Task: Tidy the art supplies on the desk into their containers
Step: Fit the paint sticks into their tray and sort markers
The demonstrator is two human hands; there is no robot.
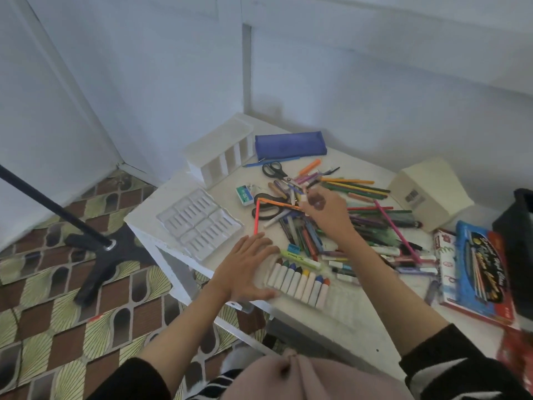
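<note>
Against the left end of the crayon row (pixel 300 280): left hand (pixel 245 265), fingers (pixel 261 243) straight and spread, thumb along the row's near side, holding nothing.

Crayon row: paper-wrapped sticks lying loose, side by side, on the desk (pixel 346 321) close to its front edge. Not in any container.

Beyond the row: right hand (pixel 326 210), fingers curled down into the pile of pens and pencils (pixel 363 194). Whether they pinch one cannot be told.

Left of the row: clear moulded tray (pixel 199 226), slots unfilled.

Far beyond the row: white divided organiser (pixel 219 151), blue pouch (pixel 290 142), scissors (pixel 272 168).

Right of the row: watercolour pencil box (pixel 478 264).

Hazards, as judged:
- A sideways nudge from the left hand could break the row and roll crayons off the near edge.
- A pen drawn from the tangle may drag its neighbours along.
- The right forearm, passing just right of the row, could sweep loose markers.
</note>
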